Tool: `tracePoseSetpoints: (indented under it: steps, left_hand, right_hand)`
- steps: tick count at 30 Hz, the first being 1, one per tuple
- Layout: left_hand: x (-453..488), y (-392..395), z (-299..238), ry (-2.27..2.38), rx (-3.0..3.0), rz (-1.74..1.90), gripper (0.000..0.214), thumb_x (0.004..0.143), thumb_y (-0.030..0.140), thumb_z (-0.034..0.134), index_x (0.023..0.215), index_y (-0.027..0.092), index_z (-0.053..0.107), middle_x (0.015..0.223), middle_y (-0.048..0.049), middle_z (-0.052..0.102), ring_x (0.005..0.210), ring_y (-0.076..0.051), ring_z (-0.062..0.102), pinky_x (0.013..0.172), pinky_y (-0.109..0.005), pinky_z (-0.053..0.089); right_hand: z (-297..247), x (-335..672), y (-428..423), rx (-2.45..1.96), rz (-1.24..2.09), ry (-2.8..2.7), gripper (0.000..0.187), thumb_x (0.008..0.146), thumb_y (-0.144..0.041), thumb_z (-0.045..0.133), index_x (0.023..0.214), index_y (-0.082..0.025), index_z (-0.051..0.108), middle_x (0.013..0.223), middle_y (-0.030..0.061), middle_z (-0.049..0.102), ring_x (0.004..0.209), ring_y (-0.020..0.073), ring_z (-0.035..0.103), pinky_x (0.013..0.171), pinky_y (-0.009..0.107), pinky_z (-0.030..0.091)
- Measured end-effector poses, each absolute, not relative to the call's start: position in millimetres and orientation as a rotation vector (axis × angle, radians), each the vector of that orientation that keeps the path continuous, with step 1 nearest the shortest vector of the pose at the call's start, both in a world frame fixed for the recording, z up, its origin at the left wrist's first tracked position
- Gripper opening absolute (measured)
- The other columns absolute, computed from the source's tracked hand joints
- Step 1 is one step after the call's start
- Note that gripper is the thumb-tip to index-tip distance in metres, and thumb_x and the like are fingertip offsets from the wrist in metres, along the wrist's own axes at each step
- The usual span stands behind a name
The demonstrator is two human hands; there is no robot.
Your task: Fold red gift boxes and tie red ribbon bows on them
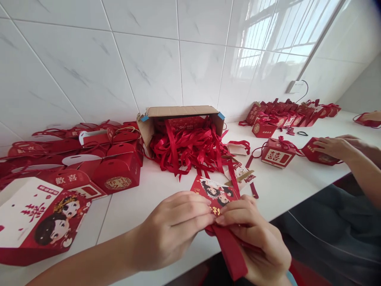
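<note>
My left hand (pixel 172 226) and my right hand (pixel 253 234) meet at the table's front edge, fingers closed. Together they pinch a small red gift box (pixel 214 190) printed with a cartoon couple. A red ribbon (pixel 230 252) hangs down from between my fingers, held by my right hand. The box's lower part is hidden behind my fingers.
A cardboard box (pixel 181 113) on its side spills red ribbons (pixel 190 149). Flat and folded red gift boxes (pixel 116 169) lie at the left; a large flat one (pixel 38 220) is nearest. Finished boxes (pixel 278 153) stand right, where another person's hands (pixel 339 147) hold one.
</note>
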State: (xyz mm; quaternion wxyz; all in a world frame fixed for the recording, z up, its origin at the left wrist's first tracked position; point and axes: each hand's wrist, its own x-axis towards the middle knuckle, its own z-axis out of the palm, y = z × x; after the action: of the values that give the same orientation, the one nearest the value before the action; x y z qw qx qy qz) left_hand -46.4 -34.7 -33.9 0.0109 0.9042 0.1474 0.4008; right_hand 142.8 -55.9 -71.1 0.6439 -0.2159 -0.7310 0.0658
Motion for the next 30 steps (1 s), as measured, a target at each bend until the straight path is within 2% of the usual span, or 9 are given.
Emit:
tracePoseSetpoints:
  steps: [7,12,17,20,22,24,27,30]
  left_hand:
    - [-41.8,-37.7,-31.9,0.464,2.689,1.254,0.02,0.086,0.008,0.052,0.098,0.014,0.066,0.085,-0.0078,0.074,0.081,-0.018,0.07,0.074,-0.026,0.06]
    - [-38.0,-39.6,-29.8,0.429,2.582,1.248,0.016,0.084,0.006,0.055,0.094,0.013,0.066,0.08,-0.0084,0.072,0.073,-0.018,0.069,0.067,-0.026,0.059]
    - [-36.6,-39.0,-28.8,0.481,2.548,1.222,0.021,0.082,0.003,0.056,0.095,0.016,0.065,0.083,-0.0073,0.073,0.071,-0.016,0.069,0.064,-0.024,0.058]
    - [-37.6,-35.0,-30.4,0.498,2.546,1.232,0.021,0.083,0.003,0.055,0.095,0.017,0.065,0.085,-0.0074,0.073,0.074,-0.016,0.069,0.066,-0.023,0.059]
    - [-38.2,-32.0,-32.0,0.498,2.55,1.262,0.023,0.082,0.003,0.055,0.097,0.017,0.065,0.085,-0.0074,0.073,0.076,-0.016,0.069,0.068,-0.024,0.059]
    - [-38.7,-29.8,-33.2,0.521,2.535,1.316,0.024,0.082,0.003,0.057,0.1,0.017,0.065,0.085,-0.0078,0.072,0.077,-0.017,0.068,0.069,-0.026,0.059]
    - [-39.0,-28.2,-33.7,0.578,2.454,1.402,0.02,0.082,0.004,0.057,0.095,0.016,0.064,0.084,-0.0078,0.069,0.076,-0.017,0.066,0.066,-0.025,0.058]
    - [-38.6,-27.2,-37.0,0.596,2.437,1.401,0.018,0.082,0.006,0.059,0.095,0.017,0.063,0.086,-0.0072,0.066,0.08,-0.016,0.064,0.07,-0.026,0.057]
  right_hand:
    - [-71.3,140.2,-55.2,-0.375,0.187,-1.619,0.015,0.081,-0.004,0.058,0.078,-0.018,0.058,0.076,0.005,0.073,0.062,0.0168,0.064,0.057,0.036,0.052]
    - [-67.8,140.3,-55.8,-0.366,0.211,-1.596,0.016,0.078,-0.002,0.06,0.08,-0.017,0.058,0.075,0.0059,0.073,0.062,0.0161,0.063,0.055,0.033,0.052]
    - [-74.3,133.7,-60.0,-0.407,0.36,-1.504,0.021,0.081,-0.006,0.058,0.08,-0.022,0.045,0.077,0.0037,0.073,0.061,0.0158,0.062,0.063,0.037,0.053]
    - [-80.8,135.2,-60.9,-0.469,0.502,-1.462,0.029,0.083,-0.005,0.058,0.095,-0.026,0.041,0.083,0.002,0.072,0.07,0.0173,0.065,0.074,0.04,0.054]
    - [-82.5,144.0,-58.1,-0.551,0.609,-1.524,0.038,0.084,-0.008,0.06,0.111,-0.027,0.04,0.089,0.003,0.07,0.079,0.018,0.067,0.076,0.036,0.056]
    - [-80.7,158.3,-52.6,-0.661,0.676,-1.706,0.046,0.082,-0.018,0.069,0.12,-0.026,0.044,0.099,0.0057,0.068,0.089,0.0198,0.067,0.077,0.033,0.057]
    - [-73.8,182.4,-43.4,-0.847,0.588,-2.033,0.057,0.071,-0.034,0.08,0.12,-0.023,0.053,0.114,0.0104,0.062,0.105,0.0257,0.061,0.086,0.036,0.054]
    - [-66.5,201.6,-39.7,-0.961,0.446,-2.13,0.05,0.069,-0.038,0.081,0.112,-0.022,0.06,0.113,0.0108,0.062,0.105,0.0277,0.058,0.087,0.04,0.053]
